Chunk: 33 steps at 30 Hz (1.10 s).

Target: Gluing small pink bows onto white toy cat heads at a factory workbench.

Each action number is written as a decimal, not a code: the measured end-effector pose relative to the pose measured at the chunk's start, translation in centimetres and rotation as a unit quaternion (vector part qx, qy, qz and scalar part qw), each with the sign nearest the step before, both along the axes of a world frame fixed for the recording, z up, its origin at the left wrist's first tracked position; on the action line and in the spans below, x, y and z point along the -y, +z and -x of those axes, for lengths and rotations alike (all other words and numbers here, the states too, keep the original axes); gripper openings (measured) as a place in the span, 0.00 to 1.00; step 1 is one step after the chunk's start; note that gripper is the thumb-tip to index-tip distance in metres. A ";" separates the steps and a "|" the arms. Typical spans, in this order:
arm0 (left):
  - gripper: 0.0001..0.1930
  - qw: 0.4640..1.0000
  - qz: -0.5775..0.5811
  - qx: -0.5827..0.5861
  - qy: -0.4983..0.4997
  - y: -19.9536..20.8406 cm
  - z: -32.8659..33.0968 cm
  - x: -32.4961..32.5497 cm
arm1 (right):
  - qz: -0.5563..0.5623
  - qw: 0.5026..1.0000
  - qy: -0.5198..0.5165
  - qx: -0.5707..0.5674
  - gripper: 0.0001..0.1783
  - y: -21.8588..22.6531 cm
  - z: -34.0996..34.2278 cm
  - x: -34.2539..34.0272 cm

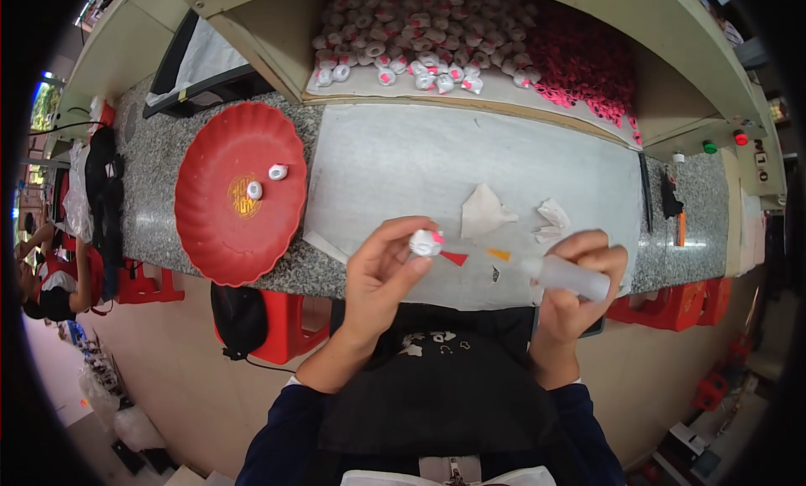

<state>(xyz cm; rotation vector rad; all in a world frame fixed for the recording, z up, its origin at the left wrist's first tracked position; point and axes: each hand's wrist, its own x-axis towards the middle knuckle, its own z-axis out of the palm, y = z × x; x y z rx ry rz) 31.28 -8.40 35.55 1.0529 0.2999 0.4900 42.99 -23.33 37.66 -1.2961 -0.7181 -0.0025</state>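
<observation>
Left hand [374, 276] is pinching a small rounded white piece with a pink patch [426, 243] between thumb and fingers, raised over the near part of a whitish paper sheet [378, 167]. Right hand [561, 316] is gripping a translucent whitish cylindrical bottle [579, 279], lying aslant; its left end is blurring. A small red pointed piece [456, 257] and a small orange pointed piece [499, 254] are showing between the hands; cannot tell what they are belonging to. Beyond, two torn white scraps [485, 213] are lying on the sheet, which is covering part of a grey speckled stone table [151, 221]. Leftward, a red scalloped plastic dish [201, 175] is holding two similar white pieces [254, 190]. At back, a shelf is bearing heaped white pieces [420, 32] beside small pink pieces [579, 57].
</observation>
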 end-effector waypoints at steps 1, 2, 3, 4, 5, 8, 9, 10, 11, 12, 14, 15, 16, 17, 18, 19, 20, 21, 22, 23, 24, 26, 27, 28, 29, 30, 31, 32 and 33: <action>0.18 1.000 0.026 0.010 0.015 -0.2 0.0 -0.4 | -0.046 0.996 0.047 -0.055 0.20 -0.1 -1.0 0.1; 0.19 0.998 0.051 0.020 0.031 -0.4 0.0 -0.8 | -0.043 0.997 0.040 -0.048 0.20 0.0 -2.1 0.1; 0.19 0.998 0.053 0.025 0.025 -0.4 0.0 -1.1 | 0.027 0.995 0.054 -0.080 0.17 0.1 -3.3 0.1; 0.19 0.998 0.053 0.023 0.038 -0.5 0.1 -1.4 | 0.096 0.987 0.070 -0.111 0.14 0.2 -4.5 0.0; 0.19 0.997 0.052 0.021 0.052 -0.5 0.2 -1.5 | 0.096 0.987 0.068 -0.107 0.14 0.2 -5.7 -0.3; 0.19 0.997 0.050 0.017 0.051 -0.3 0.4 -1.2 | 0.152 0.972 0.113 -0.142 0.15 -1.0 -10.1 -1.6; 0.19 0.997 0.049 0.021 0.051 -0.2 0.3 -1.0 | 0.174 0.970 0.110 -0.130 0.17 -1.5 -11.6 -1.7; 0.19 0.998 0.047 0.018 0.044 -0.2 0.3 -0.8 | 0.194 0.968 0.109 -0.118 0.18 -2.1 -13.0 -2.1; 0.19 0.998 0.046 0.014 0.037 -0.2 0.3 -0.6 | 0.192 0.968 0.110 -0.115 0.18 -2.4 -14.3 -2.8; 0.19 0.998 0.043 0.015 0.038 -0.2 0.3 -0.5 | 0.278 0.959 0.018 -0.058 0.18 -2.7 -15.4 -3.5; 0.19 0.998 0.051 0.012 0.021 -0.3 0.1 -0.2 | 0.358 0.930 -0.085 0.001 0.19 -3.9 -17.8 -4.2; 0.19 0.999 0.050 0.014 0.015 -0.3 0.0 -0.2 | 0.403 0.896 -0.144 0.120 0.18 -4.4 -18.6 -4.7; 0.19 0.999 0.051 0.011 0.013 -0.4 -0.1 -0.2 | 0.442 0.842 -0.202 0.236 0.17 -4.6 -19.2 -4.5; 0.19 0.999 0.053 0.009 0.008 -0.5 -0.3 -0.1 | 0.469 0.833 -0.196 0.220 0.18 -5.0 -19.6 -4.2; 0.19 0.998 0.054 0.014 -0.006 -0.5 -0.3 -0.1 | 0.480 0.829 -0.183 0.221 0.18 -5.1 -19.5 -4.7; 0.19 0.998 0.051 0.007 0.018 -0.4 0.2 -0.2 | 0.492 0.824 -0.172 0.222 0.17 -5.3 -19.3 -5.2; 0.19 0.998 0.052 0.002 0.038 -0.7 0.3 -0.2 | 0.481 0.830 -0.185 0.214 0.17 -5.6 -19.2 -5.5; 0.19 0.998 0.050 0.005 0.041 -0.7 0.3 -0.2 | 0.468 0.837 -0.193 0.207 0.16 -5.6 -18.9 -5.8; 0.19 0.998 0.048 0.010 0.045 -0.6 0.2 -0.2 | 0.474 0.830 -0.208 0.205 0.16 -5.0 -18.8 -5.4; 0.18 0.998 0.047 0.007 0.048 -0.6 0.2 -0.2 | 0.451 0.853 -0.201 0.167 0.15 -4.0 -18.2 -5.3; 0.18 0.998 0.050 0.010 0.039 -0.5 -0.1 -0.1 | 0.426 0.874 -0.192 0.130 0.15 -3.4 -17.8 -4.9; 0.18 0.998 0.055 0.020 0.025 -0.3 -0.4 0.0 | 0.377 0.893 -0.194 0.152 0.10 -3.1 -16.9 -3.3; 0.18 0.998 0.055 0.018 0.030 -0.3 -0.2 0.0 | 0.310 0.942 -0.118 0.046 0.07 -2.3 -15.4 -3.0; 0.18 0.998 0.056 0.017 0.025 -0.4 -0.1 0.0 | 0.238 0.969 -0.040 -0.060 0.05 -1.6 -13.6 -2.8; 0.18 0.998 0.056 0.015 0.024 -0.4 0.1 0.1 | 0.209 0.973 -0.006 -0.097 0.04 -1.2 -11.6 -2.8; 0.18 0.998 0.055 0.014 0.030 -0.4 0.0 0.2 | 0.180 0.974 0.024 -0.132 0.02 -0.7 -9.7 -2.5; 0.18 0.999 0.038 0.010 0.034 -0.5 0.1 0.4 | 0.172 0.970 0.048 -0.168 0.03 -0.6 -7.9 -2.3; 0.17 0.999 0.020 0.004 0.042 -0.5 0.3 0.6 | 0.164 0.962 0.076 -0.204 0.03 -0.6 -6.3 -2.1; 0.17 0.998 0.015 -0.004 0.057 -0.6 0.3 0.8 | 0.139 0.962 0.081 -0.222 0.04 -0.8 -4.7 -1.8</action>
